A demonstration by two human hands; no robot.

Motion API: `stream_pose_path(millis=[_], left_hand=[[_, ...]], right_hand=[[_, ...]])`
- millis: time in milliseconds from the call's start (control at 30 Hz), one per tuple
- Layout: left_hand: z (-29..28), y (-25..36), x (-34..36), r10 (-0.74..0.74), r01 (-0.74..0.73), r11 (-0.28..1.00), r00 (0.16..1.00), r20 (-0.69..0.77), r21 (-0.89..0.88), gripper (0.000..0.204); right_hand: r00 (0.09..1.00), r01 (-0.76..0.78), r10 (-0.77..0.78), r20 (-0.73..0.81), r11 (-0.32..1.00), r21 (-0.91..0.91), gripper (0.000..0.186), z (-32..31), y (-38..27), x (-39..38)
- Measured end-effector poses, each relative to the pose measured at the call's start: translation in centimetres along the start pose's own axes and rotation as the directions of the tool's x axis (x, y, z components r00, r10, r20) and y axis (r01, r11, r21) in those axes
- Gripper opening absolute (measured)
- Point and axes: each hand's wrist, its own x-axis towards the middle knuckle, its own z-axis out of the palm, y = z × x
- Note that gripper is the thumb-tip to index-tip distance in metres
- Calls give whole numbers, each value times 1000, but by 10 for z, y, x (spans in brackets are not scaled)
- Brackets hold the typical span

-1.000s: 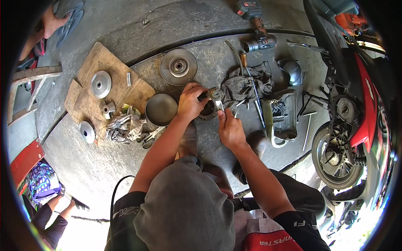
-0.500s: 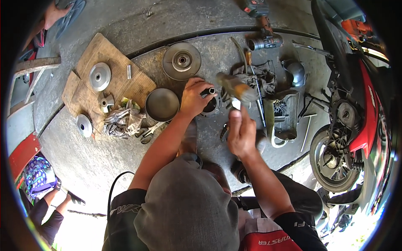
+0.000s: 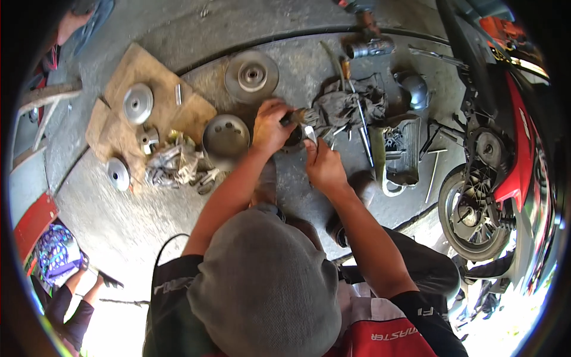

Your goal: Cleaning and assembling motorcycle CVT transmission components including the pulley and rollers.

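Observation:
My left hand [image 3: 272, 126] is closed around a short dark cylindrical piece [image 3: 288, 119], which looks like a socket. Below it is a dark round metal part [image 3: 293, 141], partly hidden by my hands. In my right hand [image 3: 328, 168] is a hammer [image 3: 309, 132], gripped by its pale handle. Its brownish head, smeared by motion, is at the end of the dark piece; whether they touch I cannot tell. Left of my left hand stands a grey metal drum [image 3: 226, 156] with holes in its base. Beyond that hand lies a large round pulley [image 3: 251, 98].
Cardboard [image 3: 172, 80] on the left carries metal discs and a small tube. Crumpled rags [image 3: 173, 163] lie near the drum. To the right are a dark cloth [image 3: 345, 107], a long screwdriver [image 3: 364, 146], a metal cover [image 3: 407, 171] and a red motorcycle [image 3: 517, 184]. A power drill [image 3: 372, 47] lies farther off.
My right hand has moved left and slightly up, bringing the hammer head from the right to the dark piece. My left hand keeps its grip. The whole view has shifted a little.

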Motion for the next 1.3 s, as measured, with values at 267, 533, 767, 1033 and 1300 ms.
stream_pose_path(millis=[267,533,767,1033,1300], left_hand=[[-2,-1,2,6,-5,999,1000,-10,36,31],[-5,-2,0,94,-94,994,996,1,59,30],[-43,13,6,-15,25,980,999,-51,199,32],[-52,7,-4,12,-48,850,997,73,524,31],[-32,15,-8,25,-160,876,957,287,454,38]], right_hand=[[998,11,-12,-55,1000,-14,44,7,-2,0],[794,-478,532,-294,846,238,42,33,116,-77],[875,-63,-36,-483,980,-186,28,46,113,-77],[982,103,-152,-109,925,-367,41,32,100,-50],[907,386,-420,-9,841,-379,33,36,127,-30]])
